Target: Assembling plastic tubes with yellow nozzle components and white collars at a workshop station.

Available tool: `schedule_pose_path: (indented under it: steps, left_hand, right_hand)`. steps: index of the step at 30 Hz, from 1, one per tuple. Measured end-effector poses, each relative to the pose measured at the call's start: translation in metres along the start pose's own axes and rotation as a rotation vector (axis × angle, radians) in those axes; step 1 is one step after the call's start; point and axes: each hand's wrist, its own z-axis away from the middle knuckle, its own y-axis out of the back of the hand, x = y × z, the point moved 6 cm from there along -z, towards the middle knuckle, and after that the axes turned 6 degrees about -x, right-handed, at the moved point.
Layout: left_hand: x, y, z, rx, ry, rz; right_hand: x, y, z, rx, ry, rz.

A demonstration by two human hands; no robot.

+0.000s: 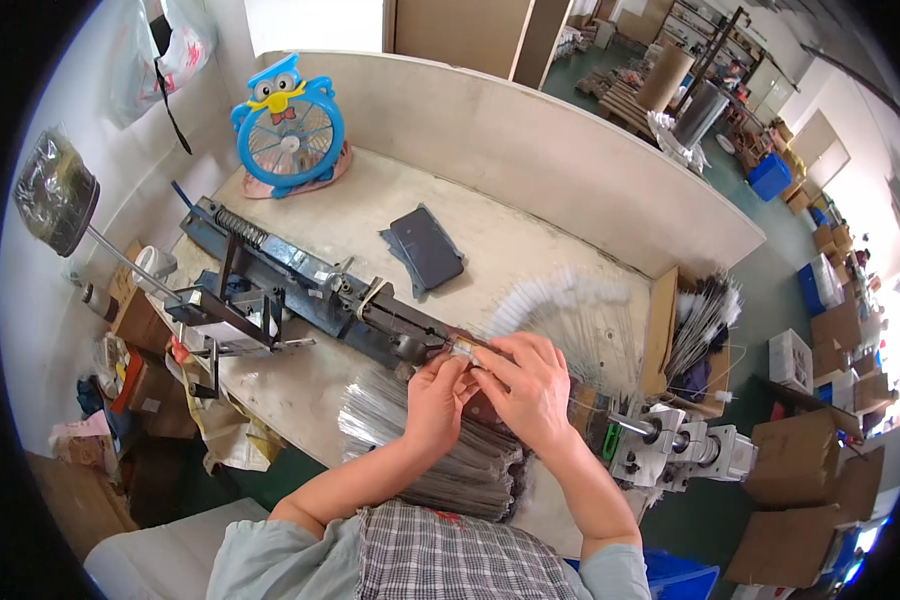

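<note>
My left hand (436, 402) and my right hand (528, 384) meet at the near end of a long dark metal bench machine (315, 285). Both have their thumbs and fingers pinched close together. Something small and whitish shows at the fingertips, too small and too covered to name. Under my wrists lies a thick bundle of thin silvery wires (385, 420). Just beyond my right hand, thin-stemmed brushes with white tufts (550, 298) are spread in a fan on the worktable (370, 195).
A dark phone (427, 243) lies mid-table, with a blue cartoon fan (290, 140) behind it. Left stands a crank mechanism (225, 315). At right are a metal motor-like unit (680, 448) and a cardboard box of wire stems (705, 325). A low partition (570, 140) edges the table.
</note>
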Motion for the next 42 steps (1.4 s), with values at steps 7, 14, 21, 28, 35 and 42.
schedule_pose_path:
  steps: [7,14,21,28,35,42]
  left_hand:
    - [-0.002,0.005,-0.001,-0.009,0.034,0.067]
    - [-0.003,0.0,-0.001,-0.006,0.03,-0.013]
    - [0.006,-0.009,0.0,-0.016,0.039,0.012]
    - [0.008,-0.004,0.009,-0.012,0.073,0.018]
    - [0.007,-0.004,0.009,-0.083,0.171,-0.226]
    - [0.037,0.04,0.029,-0.09,0.243,-0.39]
  right_hand:
    - [-0.004,-0.005,-0.001,0.005,-0.074,0.014]
    - [-0.006,0.0,0.005,0.055,-0.037,0.116]
    - [-0.011,0.02,-0.002,0.033,-0.052,0.089]
    - [-0.002,0.014,0.018,-0.123,-0.044,0.126]
    - [0.008,0.023,0.018,-0.124,-0.132,0.038]
    - [0.008,0.033,0.052,-0.059,-0.148,-0.131]
